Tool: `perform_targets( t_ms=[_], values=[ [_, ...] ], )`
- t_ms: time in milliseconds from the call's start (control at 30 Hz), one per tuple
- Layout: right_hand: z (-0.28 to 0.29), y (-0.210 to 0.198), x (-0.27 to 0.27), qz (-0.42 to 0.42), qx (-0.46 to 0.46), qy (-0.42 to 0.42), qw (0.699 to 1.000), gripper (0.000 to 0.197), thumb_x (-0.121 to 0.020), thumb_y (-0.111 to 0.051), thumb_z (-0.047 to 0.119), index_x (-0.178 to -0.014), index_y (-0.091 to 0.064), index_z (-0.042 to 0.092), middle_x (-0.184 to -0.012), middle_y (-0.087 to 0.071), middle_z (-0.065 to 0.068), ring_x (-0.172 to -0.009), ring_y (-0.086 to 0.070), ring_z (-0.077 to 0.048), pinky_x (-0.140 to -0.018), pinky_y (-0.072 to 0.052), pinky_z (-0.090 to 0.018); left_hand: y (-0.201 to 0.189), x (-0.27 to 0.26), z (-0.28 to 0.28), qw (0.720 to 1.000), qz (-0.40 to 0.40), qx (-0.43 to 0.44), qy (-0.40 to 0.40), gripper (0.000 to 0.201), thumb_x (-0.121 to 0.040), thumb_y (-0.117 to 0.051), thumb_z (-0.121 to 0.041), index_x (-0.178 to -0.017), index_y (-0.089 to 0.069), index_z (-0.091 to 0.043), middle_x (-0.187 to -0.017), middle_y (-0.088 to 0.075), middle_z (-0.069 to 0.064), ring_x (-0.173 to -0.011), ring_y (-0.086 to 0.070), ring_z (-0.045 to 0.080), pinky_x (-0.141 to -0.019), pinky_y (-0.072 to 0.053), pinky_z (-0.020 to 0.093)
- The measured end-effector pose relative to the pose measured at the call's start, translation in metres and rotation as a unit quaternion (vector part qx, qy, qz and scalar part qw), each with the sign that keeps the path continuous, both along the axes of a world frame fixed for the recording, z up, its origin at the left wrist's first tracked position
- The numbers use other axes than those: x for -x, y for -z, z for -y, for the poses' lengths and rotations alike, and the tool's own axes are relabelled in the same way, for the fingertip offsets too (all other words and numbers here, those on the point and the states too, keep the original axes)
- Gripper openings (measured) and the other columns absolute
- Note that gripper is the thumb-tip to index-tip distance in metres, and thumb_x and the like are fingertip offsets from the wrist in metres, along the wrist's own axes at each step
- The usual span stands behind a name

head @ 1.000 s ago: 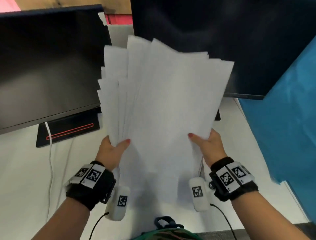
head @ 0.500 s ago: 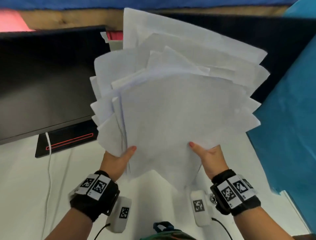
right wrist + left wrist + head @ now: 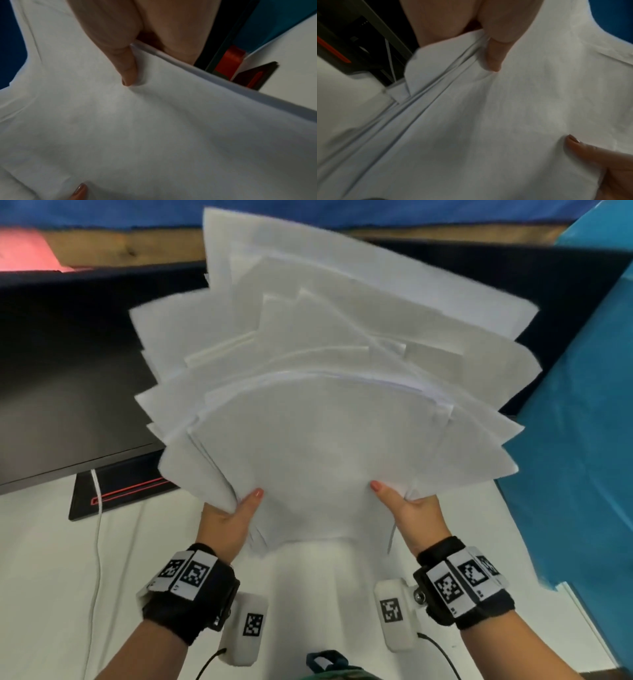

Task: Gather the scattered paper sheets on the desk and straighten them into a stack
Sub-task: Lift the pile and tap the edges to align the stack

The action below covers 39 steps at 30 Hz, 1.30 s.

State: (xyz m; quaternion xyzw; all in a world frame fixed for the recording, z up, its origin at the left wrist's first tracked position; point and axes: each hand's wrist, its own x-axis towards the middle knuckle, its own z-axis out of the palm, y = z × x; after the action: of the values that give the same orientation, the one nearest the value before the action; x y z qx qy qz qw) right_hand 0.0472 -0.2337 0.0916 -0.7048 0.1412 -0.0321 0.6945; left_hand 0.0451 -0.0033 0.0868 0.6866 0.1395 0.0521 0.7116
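Note:
A loose, fanned bundle of white paper sheets (image 3: 318, 419) is held up above the white desk (image 3: 44, 570), edges uneven and splayed left and right. My left hand (image 3: 227, 517) grips the bundle's lower left edge, thumb on the top sheet. My right hand (image 3: 409, 510) grips the lower right edge the same way. In the left wrist view my left thumb presses the paper sheets (image 3: 488, 121), with layered edges beside it. In the right wrist view my right thumb pins the paper sheets (image 3: 154, 128). The fingers behind the bundle are hidden.
A black monitor (image 3: 68, 378) stands at the left on a black base with a red stripe (image 3: 116, 494); a white cable (image 3: 97, 542) runs over the desk. A second dark monitor (image 3: 565, 289) is behind the papers. A blue panel (image 3: 582, 457) borders the right.
The bundle has been lifted and tilted back, and the sheets have fanned out wider to left and right. Both hands keep their grip on the lower edges.

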Motion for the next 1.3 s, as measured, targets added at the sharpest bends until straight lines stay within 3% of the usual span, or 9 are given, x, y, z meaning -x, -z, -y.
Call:
perform_targets(
  t_ms=[100, 233, 300, 533, 667, 833, 1000, 1133, 1300],
  values=[
    [0.004, -0.013, -0.001, 0.046, -0.01, -0.006, 0.999, 0.063, -0.05, -0.081, 0.04, -0.086, -0.067, -0.009, -0.091, -0.071, -0.024, -0.088, -0.068, -0.036, -0.091, -0.052, -0.047, -0.009, -0.001, -0.006, 0.999, 0.038, -0.027, 0.023, 0.024, -0.077, -0.069, -0.01, -0.087, -0.059, -0.029, -0.09, -0.062, -0.016, -0.073, -0.061, -0.017, -0.065, -0.045, 0.0],
    [0.012, -0.015, -0.002, 0.11, -0.052, -0.025, 0.992, 0.048, -0.052, -0.078, 0.023, -0.097, -0.065, 0.015, -0.085, -0.075, 0.011, -0.088, -0.069, -0.008, -0.076, -0.053, -0.019, -0.014, 0.002, -0.013, 0.998, 0.045, -0.032, 0.03, 0.034, -0.069, -0.074, -0.007, -0.093, -0.06, -0.027, -0.093, -0.064, -0.014, -0.08, -0.061, -0.01, -0.084, -0.043, 0.013],
    [0.01, -0.015, -0.004, 0.124, -0.057, -0.033, 0.99, 0.047, -0.055, -0.078, 0.018, -0.099, -0.064, 0.017, -0.085, -0.074, 0.013, -0.088, -0.069, -0.006, -0.075, -0.052, -0.016, -0.014, 0.001, -0.01, 0.998, 0.049, -0.035, 0.033, 0.036, -0.069, -0.074, -0.005, -0.09, -0.057, -0.03, -0.091, -0.061, -0.016, -0.079, -0.059, -0.012, -0.074, -0.041, 0.002],
    [0.008, -0.019, -0.011, 0.151, -0.067, 0.006, 0.986, 0.082, -0.041, -0.086, 0.038, -0.112, -0.06, 0.005, -0.095, -0.072, 0.003, -0.092, -0.069, -0.014, -0.08, -0.055, -0.025, -0.015, -0.007, -0.012, 0.998, 0.059, -0.012, -0.008, 0.022, -0.074, -0.071, -0.008, -0.087, -0.062, -0.022, -0.083, -0.067, -0.012, -0.074, -0.065, -0.007, -0.069, -0.048, 0.007],
    [0.015, -0.029, -0.01, 0.173, -0.068, -0.019, 0.982, 0.06, -0.048, -0.081, 0.027, -0.103, -0.063, 0.011, -0.085, -0.074, 0.008, -0.087, -0.069, -0.009, -0.074, -0.053, -0.019, -0.018, -0.005, -0.017, 0.997, 0.073, -0.036, 0.019, 0.025, -0.068, -0.074, -0.009, -0.085, -0.063, -0.024, -0.07, -0.071, -0.023, -0.072, -0.064, -0.012, -0.068, -0.048, 0.005],
    [0.016, -0.022, -0.007, 0.161, -0.072, -0.03, 0.984, 0.067, -0.041, -0.087, 0.04, -0.1, -0.064, 0.017, -0.089, -0.075, 0.006, -0.09, -0.069, -0.011, -0.076, -0.054, -0.022, -0.017, -0.001, -0.017, 0.991, -0.032, -0.098, 0.08, 0.068, -0.033, -0.08, -0.061, -0.078, -0.061, -0.013, -0.077, -0.065, -0.004, -0.083, -0.06, 0.014, -0.071, -0.043, 0.022],
    [0.015, -0.032, -0.014, 0.172, -0.062, -0.022, 0.983, 0.044, -0.069, -0.07, -0.005, -0.11, -0.058, 0.003, -0.095, -0.068, -0.004, -0.085, -0.068, -0.009, -0.074, -0.052, -0.017, -0.027, -0.011, -0.01, 0.998, 0.063, -0.015, 0.008, 0.046, -0.072, -0.073, -0.012, -0.115, -0.057, -0.015, -0.095, -0.063, -0.014, -0.091, -0.058, -0.001, -0.064, -0.045, 0.002],
    [0.015, -0.029, -0.012, 0.165, -0.036, -0.034, 0.985, 0.043, -0.058, -0.079, 0.014, -0.097, -0.063, 0.023, -0.091, -0.072, 0.005, -0.09, -0.068, -0.012, -0.075, -0.054, -0.023, -0.021, -0.01, -0.011, 0.997, 0.053, -0.039, 0.042, 0.043, -0.07, -0.075, -0.009, -0.108, -0.058, -0.021, -0.098, -0.066, -0.01, -0.089, -0.062, -0.001, -0.077, -0.047, 0.014],
    [0.02, -0.046, -0.011, 0.213, -0.054, -0.005, 0.975, 0.062, -0.055, -0.081, 0.026, -0.112, -0.057, 0.019, -0.106, -0.067, -0.004, -0.098, -0.066, -0.017, -0.081, -0.056, -0.03, -0.015, -0.014, -0.014, 0.996, 0.06, -0.044, 0.043, 0.026, -0.074, -0.07, -0.004, -0.09, -0.062, -0.024, -0.07, -0.072, -0.019, -0.07, -0.065, -0.011, -0.062, -0.047, 0.006]
  ],
)
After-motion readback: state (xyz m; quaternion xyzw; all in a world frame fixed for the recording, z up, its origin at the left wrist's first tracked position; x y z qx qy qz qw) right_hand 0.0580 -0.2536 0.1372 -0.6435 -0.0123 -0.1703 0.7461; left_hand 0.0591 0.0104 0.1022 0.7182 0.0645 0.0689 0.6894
